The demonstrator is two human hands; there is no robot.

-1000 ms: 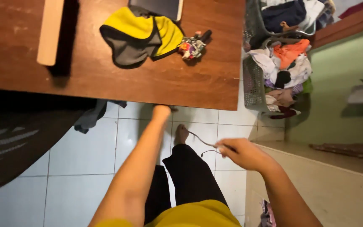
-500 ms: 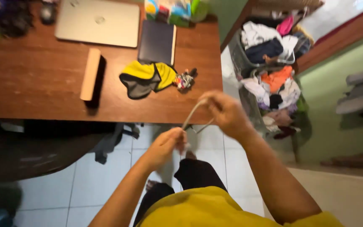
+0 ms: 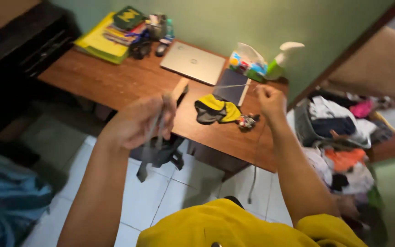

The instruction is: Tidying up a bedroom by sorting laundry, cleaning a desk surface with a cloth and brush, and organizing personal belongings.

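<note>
Since half a second ago you've pulled your hands apart, stretching the grey cord taut between them. Left hand fingers close around its doubled end, right hand fingers pinch the other, above the counter beside the yellow cloth.

left hand: motion-blurred | cord: lower end indistinct

Two hands were raised, sharing one thin cord. On the tabletop lay one laptop, one dark notebook, one spray bottle and one yellow-grey cloth. One laundry basket stood at right.
</note>
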